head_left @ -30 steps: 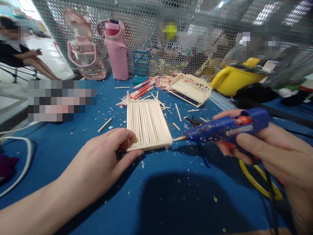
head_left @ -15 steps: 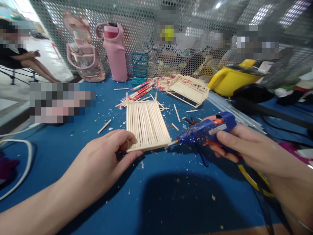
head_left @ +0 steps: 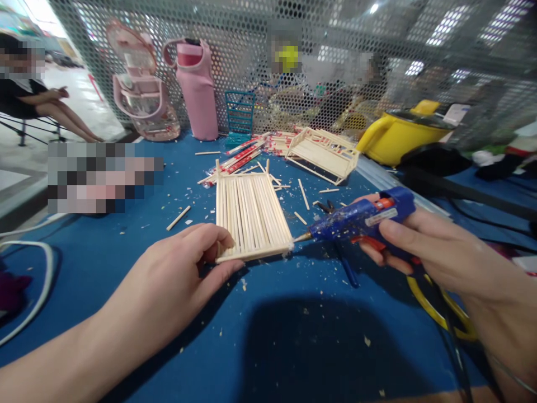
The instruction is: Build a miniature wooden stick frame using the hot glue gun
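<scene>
My left hand [head_left: 184,263] pinches the near left corner of a flat panel of wooden sticks [head_left: 254,212], laid side by side in a frame. Two short stick ends rise from its far corners. In my right hand [head_left: 415,240] is a blue glue gun [head_left: 356,218] with an orange trigger, gripped with fingers wrapped round the handle. Its nozzle points left, just off the panel's near right corner, where a whitish blob of glue shows. The panel's near edge appears slightly raised in my left fingers.
Behind lie a small stick-built piece [head_left: 323,154] and red-patterned stick wrappers [head_left: 243,159]. A pink tumbler [head_left: 197,92], a clear bottle [head_left: 145,106] and a yellow pot [head_left: 403,137] stand along the perforated screen. Scraps litter the blue table [head_left: 201,347]; a seated person is at far left.
My right hand has drawn the glue gun a little to the right, so its nozzle has moved off the panel's corner. The left hand and panel have hardly moved.
</scene>
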A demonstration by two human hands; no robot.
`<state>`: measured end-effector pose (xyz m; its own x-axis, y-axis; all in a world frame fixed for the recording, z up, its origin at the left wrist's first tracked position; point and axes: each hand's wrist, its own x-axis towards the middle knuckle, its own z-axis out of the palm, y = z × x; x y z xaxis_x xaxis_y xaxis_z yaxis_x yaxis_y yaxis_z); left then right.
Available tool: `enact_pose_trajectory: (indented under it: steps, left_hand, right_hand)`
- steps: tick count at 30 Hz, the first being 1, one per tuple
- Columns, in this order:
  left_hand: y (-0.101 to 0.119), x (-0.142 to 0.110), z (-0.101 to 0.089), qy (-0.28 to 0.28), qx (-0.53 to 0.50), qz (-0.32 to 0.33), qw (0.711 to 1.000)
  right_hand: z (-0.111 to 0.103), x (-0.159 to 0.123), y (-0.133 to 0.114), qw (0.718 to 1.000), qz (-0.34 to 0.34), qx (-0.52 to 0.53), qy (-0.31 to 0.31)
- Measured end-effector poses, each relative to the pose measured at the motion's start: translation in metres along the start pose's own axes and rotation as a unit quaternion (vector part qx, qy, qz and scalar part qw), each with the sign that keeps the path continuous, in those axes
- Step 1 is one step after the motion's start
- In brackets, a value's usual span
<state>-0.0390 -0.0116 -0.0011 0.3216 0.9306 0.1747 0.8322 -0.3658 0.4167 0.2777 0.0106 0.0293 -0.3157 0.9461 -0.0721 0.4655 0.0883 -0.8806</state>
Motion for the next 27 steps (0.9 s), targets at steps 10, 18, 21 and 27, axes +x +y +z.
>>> enact_pose_trajectory:
  steps: [10, 18, 21, 27]
  left_hand:
    - [0.0009, 0.0004, -0.0009, 0.006, 0.004, 0.008, 1.0]
    - [0.0019, 0.0001, -0.0018, 0.002, 0.004, -0.002, 1.0]
    - [0.0021, 0.0006, -0.0019, 0.006, 0.006, 0.001, 1.0]
    - [0.0019, 0.0017, -0.0014, 0.0, 0.007, 0.0, 1.0]
  right_hand:
    - [0.0004, -0.0045, -0.0024, 0.999, -0.028, -0.002, 0.02]
    - [0.0011, -0.0057, -0.0011, 0.999, -0.033, -0.003, 0.018]
    - [-0.0005, -0.0045, 0.0019, 0.999, -0.035, -0.019, 0.017]
    - [-0.0018, -0.008, 0.0056, 0.998, -0.014, -0.045, 0.034]
